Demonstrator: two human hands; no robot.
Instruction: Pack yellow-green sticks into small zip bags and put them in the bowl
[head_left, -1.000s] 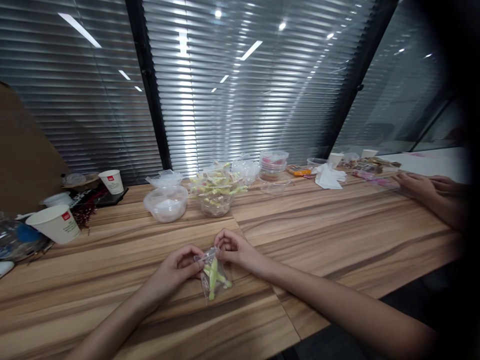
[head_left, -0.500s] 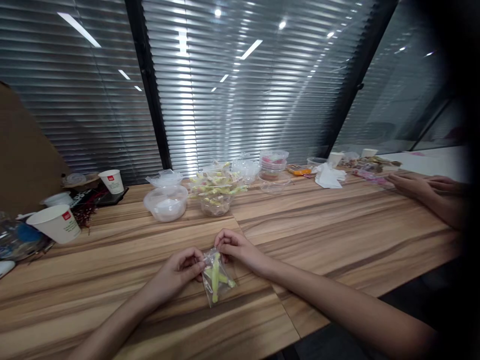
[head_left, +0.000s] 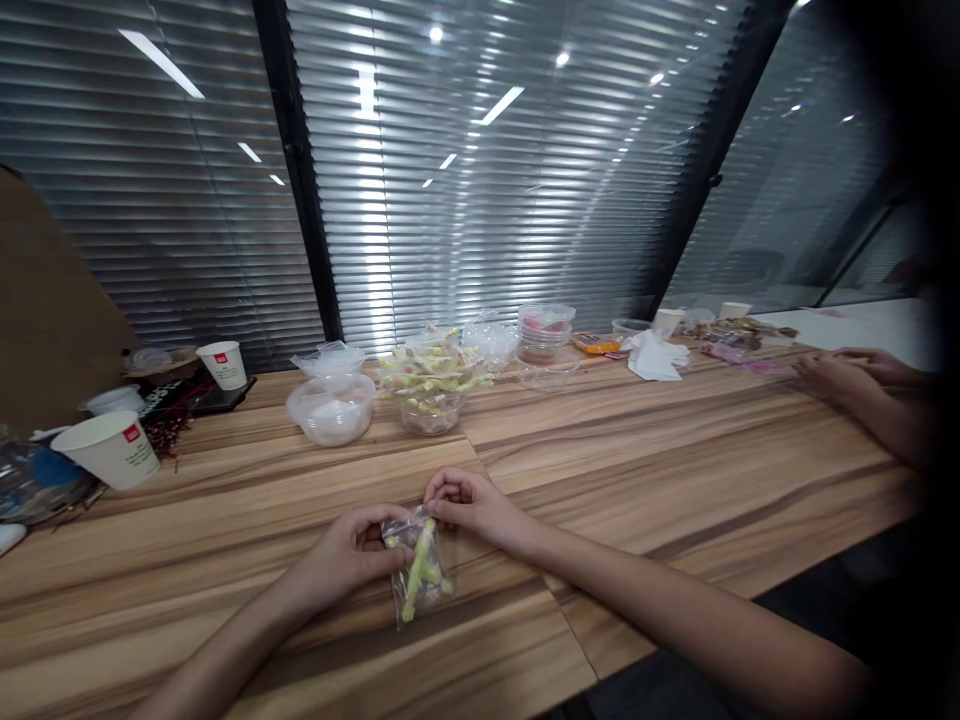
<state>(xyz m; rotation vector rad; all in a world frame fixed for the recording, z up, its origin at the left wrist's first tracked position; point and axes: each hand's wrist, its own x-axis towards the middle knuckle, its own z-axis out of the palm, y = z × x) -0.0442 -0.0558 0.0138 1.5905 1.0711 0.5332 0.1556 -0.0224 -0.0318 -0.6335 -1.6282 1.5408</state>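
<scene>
Just above the table, a small clear plastic bag (head_left: 431, 598) holds yellow-green stick-shaped pieces (head_left: 418, 570). My left hand (head_left: 349, 555) grips the bag's left side, its thumb across the front and the fingers behind. At the bag's top right corner, my right hand (head_left: 476, 510) pinches the edge between thumb and curled fingers. Beyond my hands stands a clear round bowl (head_left: 429, 415) heaped with similar yellow-green pieces (head_left: 435, 370), which look bagged. The fingertips behind the bag are partly hidden.
Left of the heap are clear plastic bowls (head_left: 330, 410). Paper cups (head_left: 112, 452) and a dark phone-like object (head_left: 223, 395) lie farther left. Stacked containers (head_left: 545, 325), an orange packet (head_left: 596, 344) and white tissues (head_left: 656, 355) line the back. Another person's hands (head_left: 847, 375) are at the right.
The bag has shifted slightly left and tilted. My left hand now reaches farther over its front, while my right hand stays at the top corner. The other person's hands moved slightly right.
</scene>
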